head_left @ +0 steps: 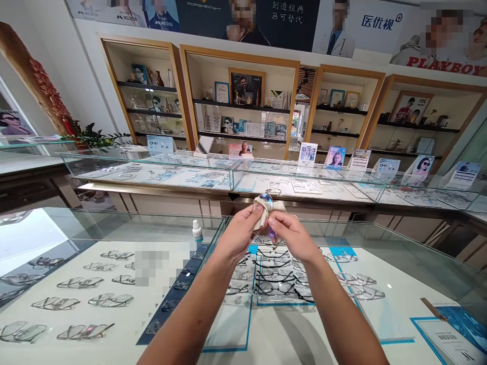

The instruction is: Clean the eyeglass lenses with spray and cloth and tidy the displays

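Both of my hands meet at the centre of the view, raised over a glass display case. A pale cloth (260, 217) is pinched in my left hand (243, 228), wrapped about a lens of a thin-framed pair of glasses (266, 201). The lens shows blue and purple reflections. My right hand (289, 232) has its thumb and fingers closed on the frame of the same glasses, close beside the cloth. Part of the frame hangs below, between the hands.
A small white bottle (197, 231) stands on the glass case (224, 228) left of my hands. Rows of glasses (276, 276) lie inside it. Beyond are another glass counter (232, 175) with upright cards and wood-framed shelves (243, 106).
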Motion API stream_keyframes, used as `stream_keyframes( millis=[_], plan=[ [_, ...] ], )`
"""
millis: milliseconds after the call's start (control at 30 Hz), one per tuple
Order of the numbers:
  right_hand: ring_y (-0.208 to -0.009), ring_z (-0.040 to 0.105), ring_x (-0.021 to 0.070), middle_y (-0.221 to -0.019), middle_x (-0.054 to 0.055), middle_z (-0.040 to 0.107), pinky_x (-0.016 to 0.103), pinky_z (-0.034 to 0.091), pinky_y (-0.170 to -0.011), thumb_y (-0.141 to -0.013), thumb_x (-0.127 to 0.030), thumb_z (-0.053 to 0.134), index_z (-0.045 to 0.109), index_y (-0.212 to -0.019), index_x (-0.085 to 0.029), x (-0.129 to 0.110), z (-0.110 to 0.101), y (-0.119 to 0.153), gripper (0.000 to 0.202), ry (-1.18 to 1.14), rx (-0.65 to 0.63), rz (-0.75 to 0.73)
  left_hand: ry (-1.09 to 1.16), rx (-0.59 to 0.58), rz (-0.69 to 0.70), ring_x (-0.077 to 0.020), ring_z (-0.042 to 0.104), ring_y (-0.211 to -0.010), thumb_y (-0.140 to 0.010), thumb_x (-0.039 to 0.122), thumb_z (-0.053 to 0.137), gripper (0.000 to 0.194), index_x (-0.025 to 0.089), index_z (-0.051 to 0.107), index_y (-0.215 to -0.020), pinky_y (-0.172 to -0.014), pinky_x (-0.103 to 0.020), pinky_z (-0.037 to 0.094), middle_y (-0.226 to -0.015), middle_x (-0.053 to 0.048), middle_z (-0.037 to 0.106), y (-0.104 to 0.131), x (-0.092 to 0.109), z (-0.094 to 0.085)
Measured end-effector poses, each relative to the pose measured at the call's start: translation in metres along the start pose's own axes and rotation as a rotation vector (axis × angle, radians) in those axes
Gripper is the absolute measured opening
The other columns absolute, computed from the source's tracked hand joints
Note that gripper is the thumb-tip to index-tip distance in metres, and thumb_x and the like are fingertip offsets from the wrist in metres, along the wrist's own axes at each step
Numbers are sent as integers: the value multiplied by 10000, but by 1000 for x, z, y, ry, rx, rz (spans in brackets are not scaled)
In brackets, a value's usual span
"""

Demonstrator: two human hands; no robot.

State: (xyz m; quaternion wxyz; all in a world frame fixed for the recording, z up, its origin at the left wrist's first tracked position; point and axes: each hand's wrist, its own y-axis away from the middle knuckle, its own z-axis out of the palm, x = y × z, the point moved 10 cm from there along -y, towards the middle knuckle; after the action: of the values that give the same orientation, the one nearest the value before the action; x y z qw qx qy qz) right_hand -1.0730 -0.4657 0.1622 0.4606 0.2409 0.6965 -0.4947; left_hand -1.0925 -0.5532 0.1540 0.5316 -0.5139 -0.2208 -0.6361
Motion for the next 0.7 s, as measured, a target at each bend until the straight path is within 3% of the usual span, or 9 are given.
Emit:
stream_keyframes(
  millis=[100,233,400,533,700],
  plan=[
    [-646,505,140,-736,-16,539,286,439,-612,-950,-667,677,671,-822,-216,1,-2,0,468,-21,22,21,8,14,-28,-157,619,-559,-730,615,905,526,148,681,-817,-535,-283,521,-687,-29,664,0,-5,-1],
    [-563,474,119,-676,-41,501,266,415,-534,-927,-678,696,684,-840,-223,6,-2,1,463,-41,27,83,66,71,13,-138,584,-563,-697,538,952,493,138,699,-837,-525,-268,514,-668,-8,638,-2,-4,-6],
    [-568,512,108,-756,-19,597,258,441,-541,-963,-648,665,740,-913,-210,11,-1,2,448,-8,11,95,182,131,29,-63,473,-530,-688,452,981,459,136,685,-841,-518,-185,446,-646,32,592,-3,0,-13],
    [-557,513,99,-790,-9,642,259,440,-553,-974,-642,652,753,-925,-201,13,5,3,455,13,-34,107,209,196,-10,-74,537,-595,-686,387,987,469,164,704,-986,-564,-187,482,-782,15,657,0,-1,-20],
    [-556,493,104,-702,-29,582,252,404,-538,-946,-664,676,738,-884,-202,8,3,3,470,6,-14,103,85,122,3,-60,414,-504,-711,493,954,477,169,634,-853,-477,-167,329,-586,55,519,0,1,-13]
  ],
)
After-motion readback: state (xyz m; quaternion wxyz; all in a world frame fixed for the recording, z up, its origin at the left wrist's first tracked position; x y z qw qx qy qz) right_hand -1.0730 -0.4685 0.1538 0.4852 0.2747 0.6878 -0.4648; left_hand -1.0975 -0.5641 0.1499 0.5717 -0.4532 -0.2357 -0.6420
